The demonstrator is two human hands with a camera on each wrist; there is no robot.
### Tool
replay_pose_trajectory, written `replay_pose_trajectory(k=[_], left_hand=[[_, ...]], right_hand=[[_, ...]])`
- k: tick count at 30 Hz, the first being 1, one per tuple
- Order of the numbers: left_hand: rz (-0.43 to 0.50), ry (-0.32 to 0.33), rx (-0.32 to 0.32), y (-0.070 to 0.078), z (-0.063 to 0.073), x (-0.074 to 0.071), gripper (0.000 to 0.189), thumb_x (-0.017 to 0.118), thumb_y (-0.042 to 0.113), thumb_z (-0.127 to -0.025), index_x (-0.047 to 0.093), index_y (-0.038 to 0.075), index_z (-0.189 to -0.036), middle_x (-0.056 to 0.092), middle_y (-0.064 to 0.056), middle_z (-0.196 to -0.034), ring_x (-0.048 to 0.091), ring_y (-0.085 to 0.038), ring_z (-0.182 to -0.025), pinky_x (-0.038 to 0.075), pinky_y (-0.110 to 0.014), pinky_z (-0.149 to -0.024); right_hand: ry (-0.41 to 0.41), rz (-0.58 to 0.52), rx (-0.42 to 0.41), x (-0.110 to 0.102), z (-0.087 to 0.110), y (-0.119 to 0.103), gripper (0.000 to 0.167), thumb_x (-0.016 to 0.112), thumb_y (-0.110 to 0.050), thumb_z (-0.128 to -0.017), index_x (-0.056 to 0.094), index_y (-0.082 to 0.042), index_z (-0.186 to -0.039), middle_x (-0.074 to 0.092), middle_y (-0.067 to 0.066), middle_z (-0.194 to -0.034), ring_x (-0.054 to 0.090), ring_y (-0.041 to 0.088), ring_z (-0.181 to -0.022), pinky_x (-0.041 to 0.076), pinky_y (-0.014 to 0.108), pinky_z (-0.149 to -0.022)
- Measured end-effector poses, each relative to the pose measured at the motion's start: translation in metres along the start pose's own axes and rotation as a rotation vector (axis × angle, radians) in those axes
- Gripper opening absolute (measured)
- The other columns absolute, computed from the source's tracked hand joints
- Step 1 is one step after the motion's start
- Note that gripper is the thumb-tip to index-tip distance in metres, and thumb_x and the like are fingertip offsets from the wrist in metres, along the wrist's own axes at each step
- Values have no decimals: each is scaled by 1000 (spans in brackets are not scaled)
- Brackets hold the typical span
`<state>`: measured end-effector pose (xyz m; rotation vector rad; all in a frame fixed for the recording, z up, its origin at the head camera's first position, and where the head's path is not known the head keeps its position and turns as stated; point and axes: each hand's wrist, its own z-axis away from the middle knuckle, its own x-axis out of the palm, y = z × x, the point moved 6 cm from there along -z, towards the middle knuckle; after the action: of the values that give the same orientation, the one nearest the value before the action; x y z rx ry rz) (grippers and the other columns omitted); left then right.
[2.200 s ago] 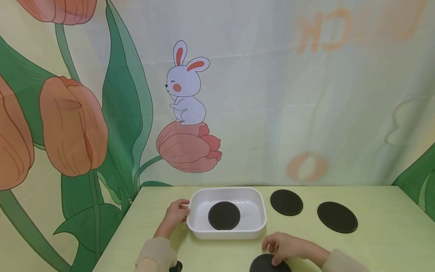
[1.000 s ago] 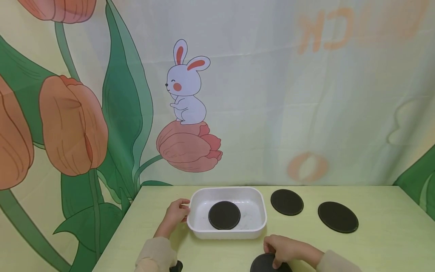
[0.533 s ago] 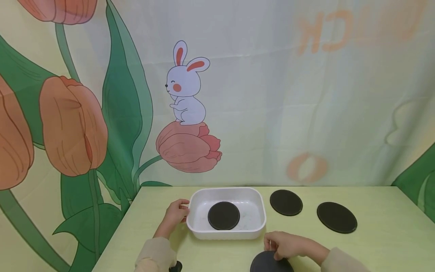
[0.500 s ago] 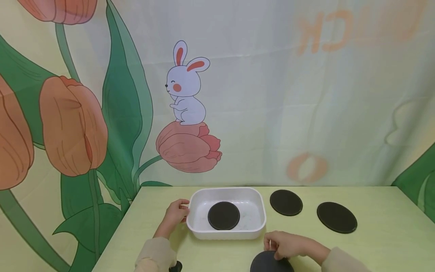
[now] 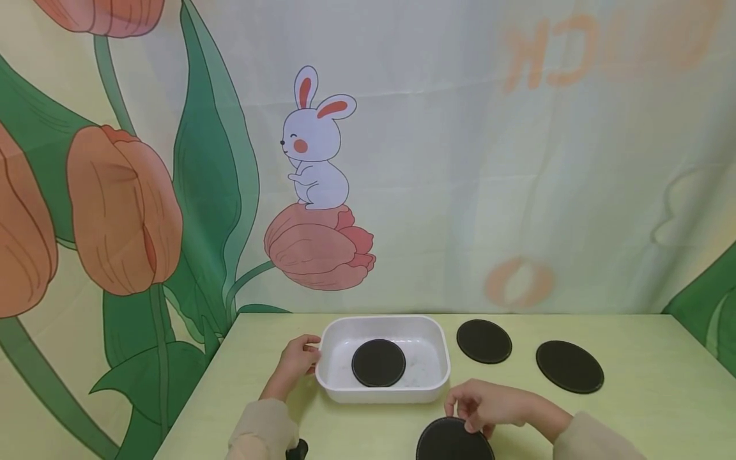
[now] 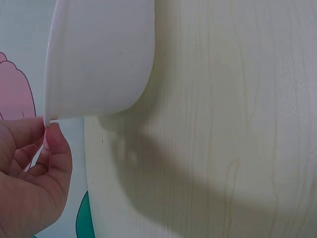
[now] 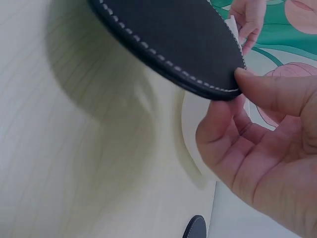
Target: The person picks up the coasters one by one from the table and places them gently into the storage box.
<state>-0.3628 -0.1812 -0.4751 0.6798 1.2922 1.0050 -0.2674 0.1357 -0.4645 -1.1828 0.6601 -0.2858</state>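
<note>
My right hand [image 5: 494, 404] pinches the edge of a round black coaster [image 5: 454, 442] with white edge stitching, in front of a white rectangular dish [image 5: 382, 395]. In the right wrist view the thumb lies on top of this coaster [image 7: 173, 39] and the fingers are beneath; it is tilted above the table, over its shadow. My left hand [image 5: 296, 360] holds the dish at its left end. The left wrist view has thumb and forefinger pinching the dish's rim [image 6: 48, 84]. Another black coaster [image 5: 378, 363] lies inside the dish.
Two more black coasters lie on the pale wood-grain table [image 5: 644, 409]: one coaster [image 5: 484, 341] just right of the dish, another coaster [image 5: 569, 367] farther right. Behind the table's back edge hangs a printed cloth [image 5: 425, 191] with tulips and a rabbit.
My right hand has moved slightly up, and its coaster has come up off the table and further into view. The left hand and the dish have stayed in place.
</note>
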Motion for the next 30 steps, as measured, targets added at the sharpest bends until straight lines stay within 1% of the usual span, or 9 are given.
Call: replay_pose_trajectory(k=[5,9,13,18,23,27,30], left_hand=[[6,14,-1,-2,-1,0,32,51,0,-84,50,-1,-116,54,-14,-93,55,-19,-74,50,-24,-58],[8,19,4,-3,-2,0,33,52,0,-83,50,0,-116,54,-13,-92,53,-17,-73,50,-24,-58],[8,21,3,-3,-2,0,33,53,0,-83,51,0,-116,54,-12,-91,52,-17,-73,50,-24,-57],[1,20,-11,-3,-3,0,32,53,1,-84,51,1,-116,54,-12,-92,52,-17,-75,50,-24,-58],[-4,28,-25,-4,-4,0,32,53,1,-84,51,2,-116,54,-12,-93,52,-18,-76,50,-24,-59],[3,30,-27,-4,-3,0,32,53,1,-83,51,2,-116,54,-12,-93,53,-18,-75,50,-24,-59],[8,24,-9,-3,-3,0,33,53,0,-83,51,0,-116,54,-13,-92,53,-18,-74,50,-24,-58]], right_hand=[[1,-86,-46,-3,-4,-2,24,52,8,-73,52,2,-96,47,2,-69,44,7,-50,41,19,-44],[39,-136,-74,-6,-8,-8,24,53,6,-74,51,5,-98,48,1,-72,46,8,-53,42,20,-45],[81,-186,-77,-9,-12,-12,26,54,4,-75,49,7,-100,49,0,-74,47,9,-56,44,21,-48],[149,-244,-77,-15,-18,-16,29,55,3,-76,47,9,-103,49,-1,-74,48,9,-58,45,21,-49],[233,-315,-71,-21,-25,-22,31,57,3,-75,47,8,-103,49,-1,-75,49,9,-59,47,22,-50],[296,-363,-62,-24,-31,-25,31,58,3,-75,48,7,-105,50,0,-76,49,9,-60,47,23,-52],[328,-386,-59,-26,-36,-27,31,58,3,-75,49,5,-106,49,0,-76,48,10,-61,47,24,-53]])
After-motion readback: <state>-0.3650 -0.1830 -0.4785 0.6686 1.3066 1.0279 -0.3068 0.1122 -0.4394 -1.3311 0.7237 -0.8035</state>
